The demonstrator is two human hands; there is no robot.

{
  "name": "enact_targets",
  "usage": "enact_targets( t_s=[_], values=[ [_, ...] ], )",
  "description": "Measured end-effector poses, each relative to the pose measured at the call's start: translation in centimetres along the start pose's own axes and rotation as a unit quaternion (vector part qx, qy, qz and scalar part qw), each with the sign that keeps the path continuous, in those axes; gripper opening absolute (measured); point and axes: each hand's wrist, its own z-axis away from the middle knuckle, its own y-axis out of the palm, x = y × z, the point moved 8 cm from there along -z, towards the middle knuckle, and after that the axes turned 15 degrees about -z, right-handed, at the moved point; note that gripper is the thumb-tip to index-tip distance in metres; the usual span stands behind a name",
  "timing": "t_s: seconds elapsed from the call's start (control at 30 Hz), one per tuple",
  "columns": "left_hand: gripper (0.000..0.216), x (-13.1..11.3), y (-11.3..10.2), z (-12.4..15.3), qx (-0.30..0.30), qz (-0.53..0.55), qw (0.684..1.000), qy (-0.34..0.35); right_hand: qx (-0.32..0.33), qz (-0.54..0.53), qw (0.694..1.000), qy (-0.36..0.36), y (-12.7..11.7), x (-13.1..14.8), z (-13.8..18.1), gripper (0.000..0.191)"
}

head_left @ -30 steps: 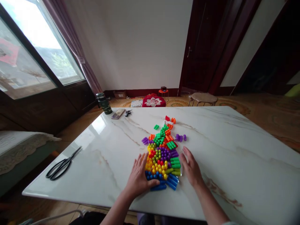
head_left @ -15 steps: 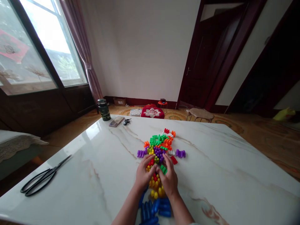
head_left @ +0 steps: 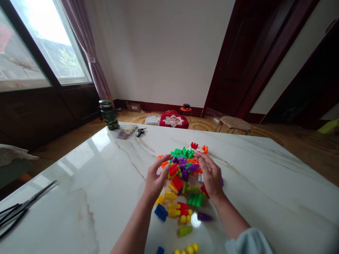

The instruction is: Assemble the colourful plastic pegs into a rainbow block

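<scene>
A heap of coloured plastic peg blocks point(head_left: 184, 169) lies in the middle of the white marble table point(head_left: 259, 183): green, purple, orange, red, yellow and blue pieces. My left hand point(head_left: 156, 178) rests at the heap's left side with fingers spread and curved. My right hand point(head_left: 210, 173) is at the heap's right side, palm down, fingers apart over the blocks. Neither hand grips a piece. Loose blocks lie nearer me, among them a blue one point(head_left: 160, 211), yellow ones point(head_left: 173, 210) and an olive one point(head_left: 184, 230).
Black scissors point(head_left: 16, 211) lie at the table's left edge. A green flask point(head_left: 108, 115), a blurred flat object point(head_left: 126, 131) and keys point(head_left: 140, 132) sit at the far left corner. Beyond the table are a red cushion point(head_left: 173, 120), a small stool point(head_left: 234, 123) and dark doors.
The tidy block mat has broken into a loose heap with pieces scattered toward me. My hands moved from the middle of the blocks out to the heap's two sides, further from me.
</scene>
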Motion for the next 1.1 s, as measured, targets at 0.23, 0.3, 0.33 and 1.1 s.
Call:
enact_targets(
  t_s=[0.23,0.3,0.33,1.1],
  values=[
    [0.052,3.3,0.5,0.8,0.029,-0.304,0.952,-0.006,0.043,0.260,0.963,0.048,-1.5,-9.2,-12.2,0.052],
    [0.062,3.6,1.5,1.1,0.062,-0.317,0.946,-0.004,0.122,0.274,0.952,0.064,0.9,-10.2,-12.2,0.048],
    [0.067,3.7,2.0,1.3,0.075,-0.322,0.944,0.003,0.155,0.279,0.946,0.055,2.0,-9.9,-11.7,0.047],
    [0.056,2.6,1.5,0.7,0.063,-0.007,0.998,0.030,0.289,-0.039,0.935,0.201,8.0,-2.6,-1.2,0.054]
  ],
)
